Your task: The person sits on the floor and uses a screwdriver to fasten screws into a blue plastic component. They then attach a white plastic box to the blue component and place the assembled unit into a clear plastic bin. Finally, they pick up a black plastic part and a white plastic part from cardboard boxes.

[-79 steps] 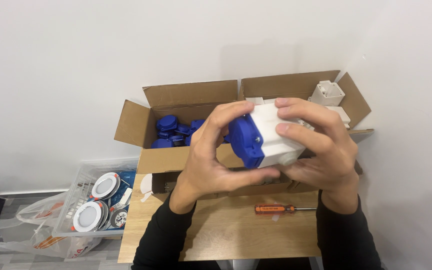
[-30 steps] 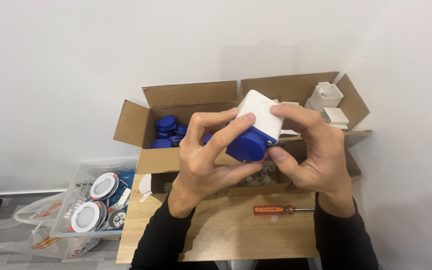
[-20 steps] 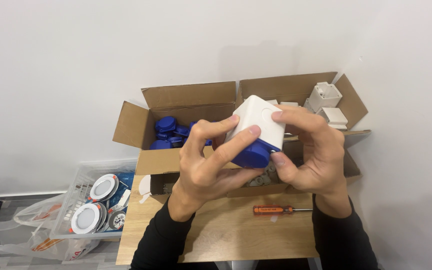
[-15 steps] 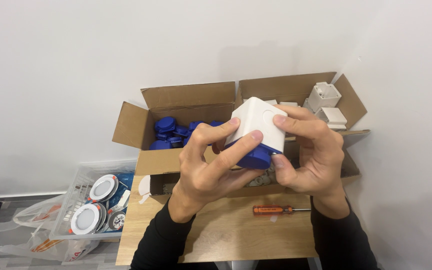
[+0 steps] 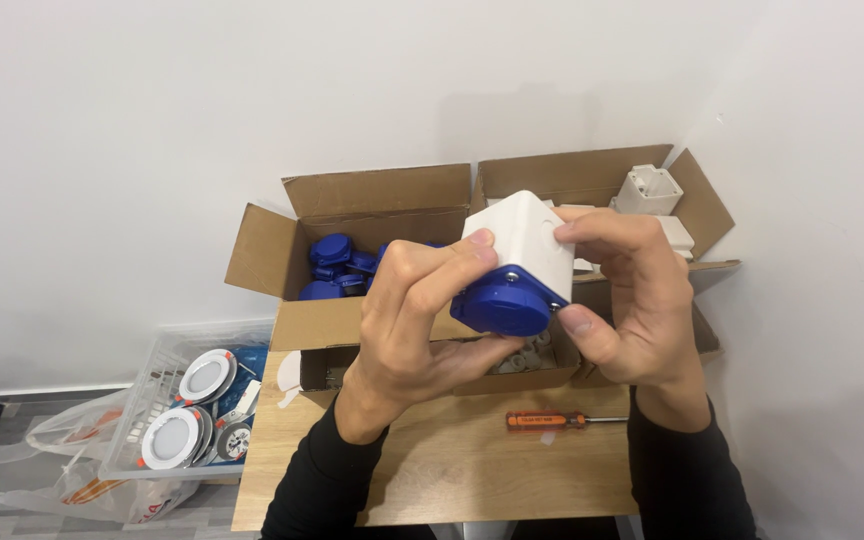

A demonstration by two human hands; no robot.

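Note:
I hold a white box-shaped socket housing with a blue round lid [image 5: 512, 270] up in front of me, above the wooden table [image 5: 452, 470]. My left hand [image 5: 417, 320] grips it from the left and below, fingers on the white top and blue lid. My right hand [image 5: 627, 300] clasps its right side, thumb under the blue part. The blue lid faces down and toward me.
An open cardboard box [image 5: 352, 215] holds several blue socket parts [image 5: 337, 265]; a second box [image 5: 592, 175] at the right holds white housings [image 5: 649, 190]. An orange-handled screwdriver [image 5: 552, 421] lies on the table. A clear bin with round lamps [image 5: 197, 405] stands left, on the floor.
Both hands have turned the socket housing: the blue lid, first facing left, now points down toward me with the white body on top. The piece rose slightly.

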